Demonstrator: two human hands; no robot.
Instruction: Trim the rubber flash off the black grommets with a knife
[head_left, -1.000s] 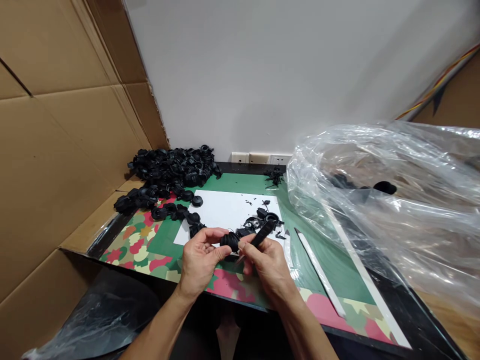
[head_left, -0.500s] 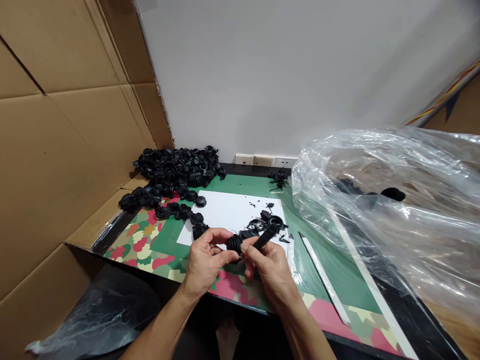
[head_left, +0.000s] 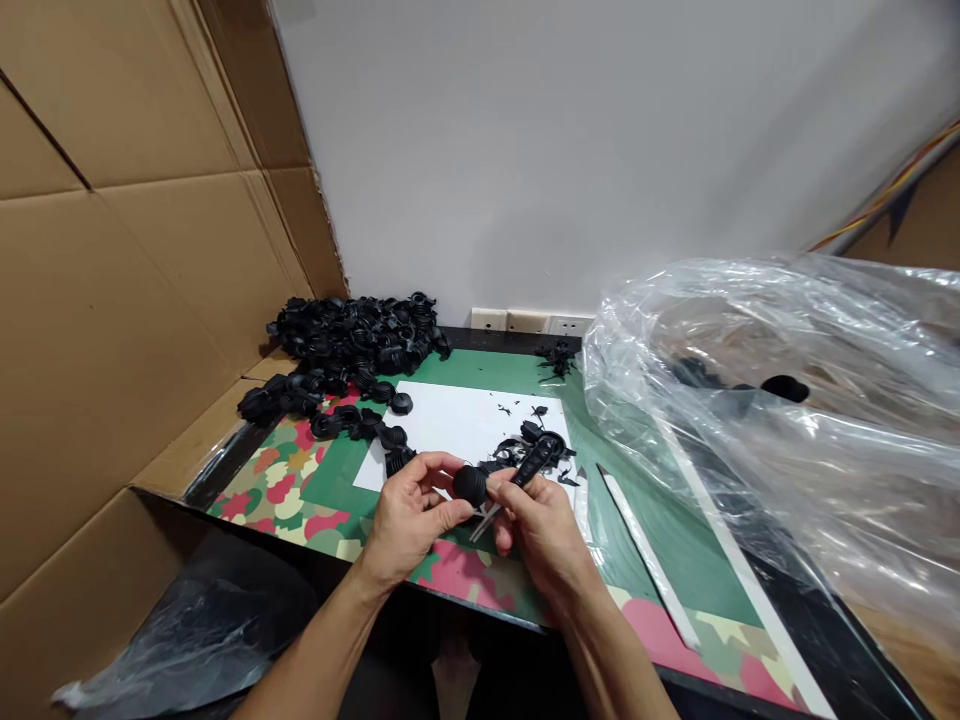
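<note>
- Black ribbed part [head_left: 469, 486]: left hand [head_left: 407, 515] pinches it by the near edge of the white sheet [head_left: 442, 415]; hold steady.
- Right hand [head_left: 546, 525] grips a black-handled tool [head_left: 535, 461]; angle metal tips [head_left: 484, 525] off the left hand.

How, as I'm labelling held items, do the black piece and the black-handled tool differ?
The black piece is rounded; the black-handled tool is long and narrow. The black piece shows only black; the black-handled tool has a pale, slender end. The left hand pinches the first; the right hand holds the second. Both look largely black.
</note>
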